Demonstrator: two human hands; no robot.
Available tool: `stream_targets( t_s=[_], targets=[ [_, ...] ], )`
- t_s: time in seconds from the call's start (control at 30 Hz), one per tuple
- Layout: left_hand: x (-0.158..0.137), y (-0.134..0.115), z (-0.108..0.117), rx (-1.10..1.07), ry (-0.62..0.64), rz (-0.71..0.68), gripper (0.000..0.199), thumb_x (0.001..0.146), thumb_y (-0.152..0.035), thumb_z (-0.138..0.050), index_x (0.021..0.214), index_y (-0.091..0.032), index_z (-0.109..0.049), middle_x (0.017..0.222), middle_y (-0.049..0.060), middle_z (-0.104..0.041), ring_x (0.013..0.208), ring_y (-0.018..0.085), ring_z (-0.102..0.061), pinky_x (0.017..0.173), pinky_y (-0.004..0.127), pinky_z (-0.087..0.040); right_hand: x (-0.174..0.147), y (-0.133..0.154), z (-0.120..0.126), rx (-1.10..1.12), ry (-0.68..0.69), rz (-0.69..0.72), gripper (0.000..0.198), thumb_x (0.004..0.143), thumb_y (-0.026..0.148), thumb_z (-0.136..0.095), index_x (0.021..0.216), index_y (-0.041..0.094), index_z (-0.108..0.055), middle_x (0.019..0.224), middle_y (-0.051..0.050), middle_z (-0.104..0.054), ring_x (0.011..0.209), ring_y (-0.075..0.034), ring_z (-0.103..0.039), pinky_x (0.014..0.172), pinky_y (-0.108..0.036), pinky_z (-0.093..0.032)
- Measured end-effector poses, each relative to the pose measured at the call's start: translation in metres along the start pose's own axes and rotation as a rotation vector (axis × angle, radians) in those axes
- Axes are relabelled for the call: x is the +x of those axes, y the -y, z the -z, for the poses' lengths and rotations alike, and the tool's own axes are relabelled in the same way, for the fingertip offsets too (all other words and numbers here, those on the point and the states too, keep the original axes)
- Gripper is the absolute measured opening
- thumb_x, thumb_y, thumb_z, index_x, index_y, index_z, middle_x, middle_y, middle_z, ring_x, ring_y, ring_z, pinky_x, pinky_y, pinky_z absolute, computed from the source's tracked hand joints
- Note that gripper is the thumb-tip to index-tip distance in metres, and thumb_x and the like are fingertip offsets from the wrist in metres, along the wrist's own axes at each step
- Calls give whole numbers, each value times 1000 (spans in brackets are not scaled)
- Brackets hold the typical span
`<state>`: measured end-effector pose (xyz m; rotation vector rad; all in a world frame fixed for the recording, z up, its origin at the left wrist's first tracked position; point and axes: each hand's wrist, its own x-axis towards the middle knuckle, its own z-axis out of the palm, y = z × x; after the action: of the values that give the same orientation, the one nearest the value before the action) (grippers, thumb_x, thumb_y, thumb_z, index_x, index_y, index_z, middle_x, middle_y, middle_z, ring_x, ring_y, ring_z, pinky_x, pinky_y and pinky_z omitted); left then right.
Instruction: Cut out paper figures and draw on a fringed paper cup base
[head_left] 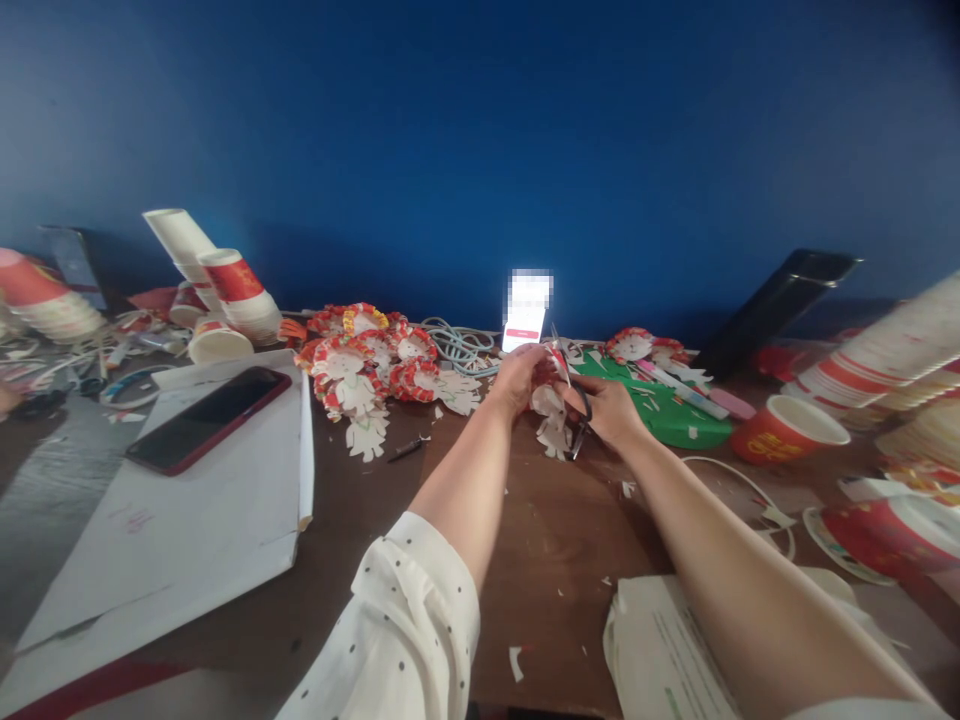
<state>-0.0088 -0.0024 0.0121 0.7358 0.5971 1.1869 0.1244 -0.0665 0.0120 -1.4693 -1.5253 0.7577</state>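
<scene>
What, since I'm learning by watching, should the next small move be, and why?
Perhaps a small, careful snip: the right hand holds the scissors, their blades close to the paper cutout in the left hand.

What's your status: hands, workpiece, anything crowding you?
Left hand holding red-and-white paper cutout. Right hand on black-handled scissors, blades hard to make out. Green sheet close beside right hand; lit screen just beyond.

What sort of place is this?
Probably a small craft workspace, though it could be in a home: the right hand holds scissors, red-and-white paper cutouts lie heaped to the left, and stacked paper cups stand beyond.
</scene>
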Motion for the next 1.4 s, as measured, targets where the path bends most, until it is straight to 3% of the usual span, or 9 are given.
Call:
stream_targets(
  t_s=[0.47,0.7,0.8,0.93,1.07,1.23,1.4],
  targets=[
    [1,1,1,2,-23,-4,20,67,-25,-74,70,-16,-57,61,-1,-59,57,9,-58,62,23,-46,1,0,0,0,2,-7,36,73,53,-71,80,18,-76,49,1,-54,46,-12,-46,43,-25,-33],
    [-3,-1,-2,-24,-30,-13,20,69,-25,-74,68,-16,-57,60,-1,-60,58,10,-58,61,23,-45,0,4,-4,81,-18,-43,35,67,52,-76,80,20,-76,49,1,-53,44,-12,-46,41,-25,-36],
    [-2,-1,-1,-13,-24,-21,21,69,-27,-75,69,-15,-58,62,0,-60,59,10,-58,60,23,-44,-1,5,-4,128,-77,-75,37,66,51,-76,86,19,-76,50,2,-54,46,-13,-48,43,-26,-38],
    [4,1,2,2,-18,-47,23,69,-30,-78,73,-15,-60,66,0,-62,61,10,-58,61,22,-43,2,3,-2,224,-220,-75,47,66,46,-76,105,18,-74,67,1,-65,58,-15,-57,54,-27,-45],
    [7,3,3,42,-47,-151,19,73,-29,-74,71,-16,-61,65,-1,-61,64,10,-58,64,21,-43,2,4,-1,233,-256,-19,59,67,43,-76,119,18,-67,89,-4,-72,76,-19,-64,66,-30,-49],
    [10,6,7,139,-100,-242,19,74,-33,-73,71,-17,-63,65,-2,-61,64,9,-56,67,22,-43,-1,6,-3,180,-297,44,63,63,41,-80,119,19,-62,102,-8,-70,88,-22,-65,72,-32,-51],
    [14,10,12,215,-96,-283,18,71,-33,-75,72,-17,-66,67,-2,-61,66,10,-55,68,23,-42,-1,8,-4,195,-286,89,66,61,50,-81,115,19,-60,97,-7,-69,82,-20,-64,67,-31,-51]
  ],
)
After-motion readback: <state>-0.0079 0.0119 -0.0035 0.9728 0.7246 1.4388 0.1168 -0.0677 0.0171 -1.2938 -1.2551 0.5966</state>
